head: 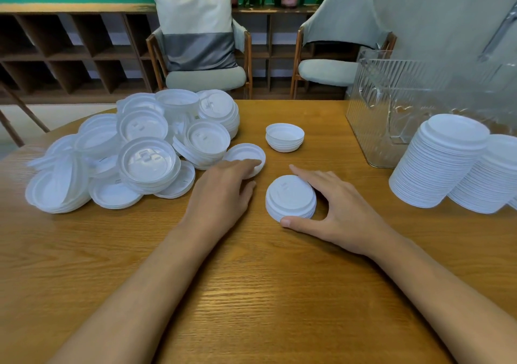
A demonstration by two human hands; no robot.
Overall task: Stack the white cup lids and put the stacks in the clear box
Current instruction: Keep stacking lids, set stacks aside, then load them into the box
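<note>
Gripping a short stack [290, 197] of white lids, the right hand [344, 212] curled round it, with the thumb [293, 222] against the near side and the forefinger reaching along the far side. The stack stood dome-up on the table [251, 279]. Just left of that grip, the left hand [221, 193] lay palm-down with its fingers [247, 164] stretched nearly straight onto a single upturned lid [246, 155]. Its thumb sat just beside the lid's near edge, and I could not tell whether it pinched the rim. That lid touched the edge of a big loose heap [140, 151] of lids further left, some rim-up, some tilted, some nested in small lots. Beyond the two hands, apart from both, a low upturned stack [284, 137] stood alone. To the right of the right hand, well apart, two tall stacks [440, 165] of lids leaned side by side. Behind them was the clear ribbed box [391, 106], its inside hard to read through the walls. Past the table's far edge stood two pale green chairs [324, 70], the left one with a white and grey pillow [195, 25].
</note>
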